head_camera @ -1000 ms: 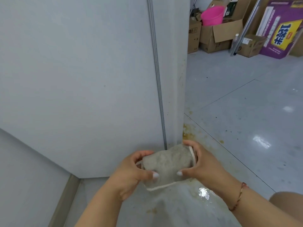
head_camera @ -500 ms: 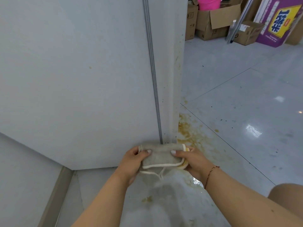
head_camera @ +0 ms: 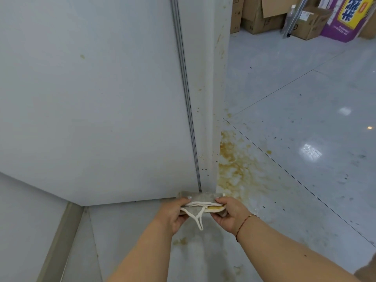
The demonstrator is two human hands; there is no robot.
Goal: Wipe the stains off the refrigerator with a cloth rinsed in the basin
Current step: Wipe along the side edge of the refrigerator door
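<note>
Head view: both hands are folding a damp-looking cloth at the refrigerator's foot.
The left hand [head_camera: 176, 213] and right hand [head_camera: 231, 213] are pinching opposite ends of the grey cloth [head_camera: 200, 199], held low against the stained refrigerator [head_camera: 211, 119]; it is looking soft, light, limp, best gripped bunched at its folded edges.

Cardboard boxes [head_camera: 262, 15] stand at the far edge of the grey floor [head_camera: 305, 119] — a purple carton [head_camera: 343, 19] just beside them. A metal pole [head_camera: 295, 17] leans among them.

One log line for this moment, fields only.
hands: left hand and right hand grip folded grey cloth | place: white refrigerator bottom corner | stains: present
</note>
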